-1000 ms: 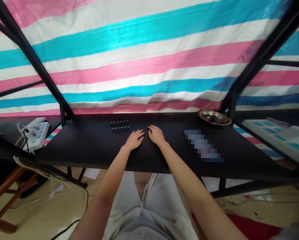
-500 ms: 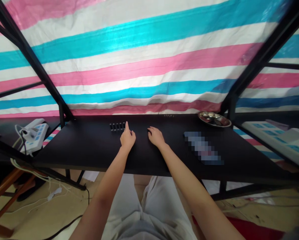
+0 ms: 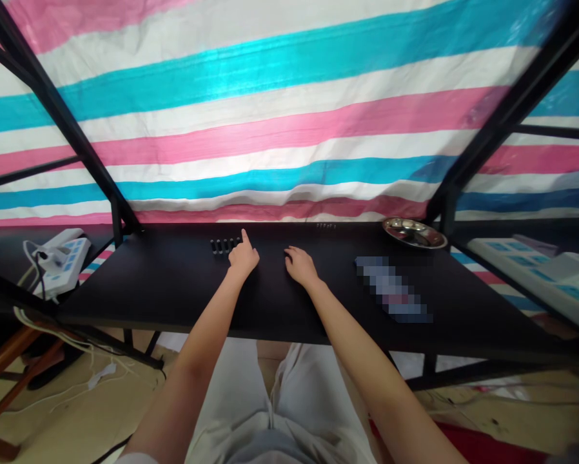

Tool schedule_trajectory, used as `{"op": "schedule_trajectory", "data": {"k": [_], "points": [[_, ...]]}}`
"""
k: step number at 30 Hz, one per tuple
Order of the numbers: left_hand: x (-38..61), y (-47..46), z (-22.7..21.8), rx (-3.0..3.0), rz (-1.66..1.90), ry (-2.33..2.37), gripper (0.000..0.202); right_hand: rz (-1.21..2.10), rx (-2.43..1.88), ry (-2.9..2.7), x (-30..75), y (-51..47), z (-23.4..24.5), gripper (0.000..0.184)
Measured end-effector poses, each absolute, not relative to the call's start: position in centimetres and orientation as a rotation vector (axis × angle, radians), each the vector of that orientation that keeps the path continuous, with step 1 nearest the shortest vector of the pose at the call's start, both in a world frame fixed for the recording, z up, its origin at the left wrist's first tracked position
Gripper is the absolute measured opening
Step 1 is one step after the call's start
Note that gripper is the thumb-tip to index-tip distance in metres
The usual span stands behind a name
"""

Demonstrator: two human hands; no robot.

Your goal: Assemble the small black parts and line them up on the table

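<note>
Several small dark cylinders with silvery ends (image 3: 218,246) stand side by side in a row on the black table (image 3: 158,290). My left hand (image 3: 244,256) is at the right end of this row, with its index finger stretched out towards the back and its thumb apart. It holds nothing, and it partly covers the last cylinders. To its right, my right hand (image 3: 300,264) rests on the tabletop, fingers loosely bent and apart, nothing visible in it. Several tiny pale pieces (image 3: 326,225) lie in a line near the table's back edge; their kind is too small to tell.
A shiny round metal dish (image 3: 415,233) sits at the back right. In front of it lies a pixelated, bluish long item (image 3: 391,290). White power strips (image 3: 67,265) with cables are at the left. Black frame posts (image 3: 96,174) and a striped sheet (image 3: 280,129) stand behind.
My left hand has shifted slightly left along the row, its index finger still out. My right hand has stayed in place. The camera view has moved a little.
</note>
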State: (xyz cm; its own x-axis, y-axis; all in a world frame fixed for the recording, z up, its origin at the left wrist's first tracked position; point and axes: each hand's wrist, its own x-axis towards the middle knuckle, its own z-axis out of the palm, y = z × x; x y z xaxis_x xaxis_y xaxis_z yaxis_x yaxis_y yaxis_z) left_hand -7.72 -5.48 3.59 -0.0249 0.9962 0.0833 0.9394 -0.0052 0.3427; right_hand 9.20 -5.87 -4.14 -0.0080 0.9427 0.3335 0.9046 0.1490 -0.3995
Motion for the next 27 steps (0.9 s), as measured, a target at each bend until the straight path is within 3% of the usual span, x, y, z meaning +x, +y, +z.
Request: {"op": "schedule_trajectory", "data": {"k": [7,11,17,27], "points": [[-8.0,-4.4,3.2,2.119,0.605,2.038,0.027,0.123,-1.750,-1.900,9.1,-6.0,-4.1,0.035],[-7.4,-3.9,1.8,1.989,0.914,1.652,0.018,0.168,-1.698,-1.836,8.8,-6.2,-3.6,0.033],[-5.9,-4.7,-0.5,1.569,1.151,1.057,0.021,0.283,-1.607,-1.631,8.5,-6.6,-2.2,0.045],[-6.2,-6.9,-0.3,1.469,1.063,0.855,0.037,0.247,-1.357,-1.544,8.0,-7.8,-1.2,0.052]]}}
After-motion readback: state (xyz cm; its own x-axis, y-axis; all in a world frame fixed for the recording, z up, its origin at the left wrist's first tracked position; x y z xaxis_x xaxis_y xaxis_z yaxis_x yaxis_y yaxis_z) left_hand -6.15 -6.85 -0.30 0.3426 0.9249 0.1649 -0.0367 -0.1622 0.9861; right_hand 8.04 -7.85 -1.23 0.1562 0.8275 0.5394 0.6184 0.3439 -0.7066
